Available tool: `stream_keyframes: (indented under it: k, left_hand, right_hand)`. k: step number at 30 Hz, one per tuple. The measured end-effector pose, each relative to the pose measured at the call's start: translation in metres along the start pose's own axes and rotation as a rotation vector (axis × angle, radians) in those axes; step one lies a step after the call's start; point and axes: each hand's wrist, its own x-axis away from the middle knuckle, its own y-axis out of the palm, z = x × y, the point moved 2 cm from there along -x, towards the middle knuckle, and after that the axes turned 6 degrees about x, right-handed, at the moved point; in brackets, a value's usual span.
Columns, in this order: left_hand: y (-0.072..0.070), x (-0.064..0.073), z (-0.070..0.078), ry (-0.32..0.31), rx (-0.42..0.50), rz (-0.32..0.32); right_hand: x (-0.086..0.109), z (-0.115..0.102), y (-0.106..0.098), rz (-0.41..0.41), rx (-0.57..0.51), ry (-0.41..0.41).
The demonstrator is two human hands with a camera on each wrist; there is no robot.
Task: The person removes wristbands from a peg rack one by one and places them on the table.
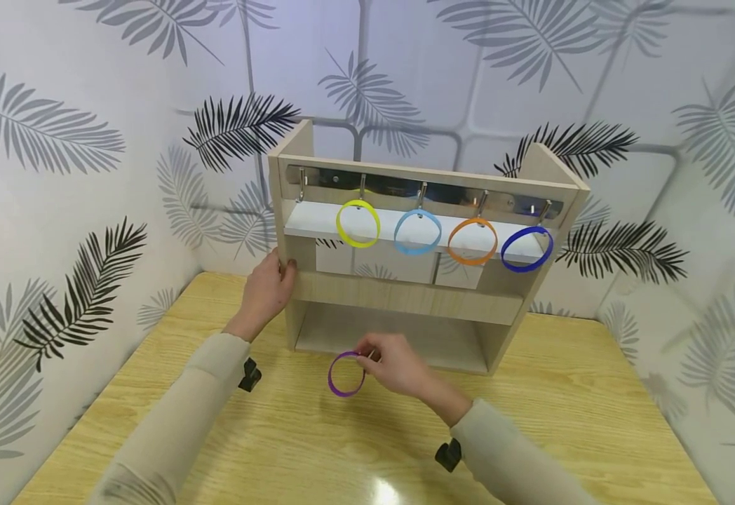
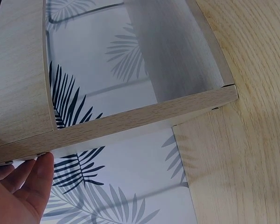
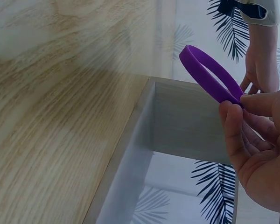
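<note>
My right hand (image 1: 394, 363) pinches a thin purple silicone wristband (image 3: 210, 79) between thumb and fingertips, in front of the shelf's low opening. Its loop hangs out to the left of the fingers in the head view. The left hand (image 1: 268, 286) holds the left side panel of a small wooden shelf (image 1: 405, 289), fingertips on the outer face and thumb at the front edge. Along the shelf's top runs a metal hook rail (image 1: 399, 186). From its hooks hang a yellow band (image 1: 358, 245), a light blue band (image 1: 418, 250), an orange band (image 1: 472, 261) and a dark blue band (image 1: 527, 267).
The leftmost hook (image 1: 301, 184) carries no band. Under the shelf lies a wood-grain table (image 1: 317, 449), and a leaf-patterned wall (image 1: 405, 77) rises close behind and on both sides. Black straps (image 1: 448, 456) sit at both wrists.
</note>
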Motion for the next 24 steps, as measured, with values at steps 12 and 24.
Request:
stream_keyframes:
  k: [12,24]
  left_hand:
    - [0.0011,-0.0006,-0.0012,0.009,-0.006,0.012]
    - [0.0008,-0.0004,0.0004,0.019,-0.006,0.016]
  right_hand:
    - [0.0010,-0.0019,0.0080,-0.010,-0.013,-0.006]
    - [0.0017,-0.0015,0.0104,-0.022,0.020,-0.023]
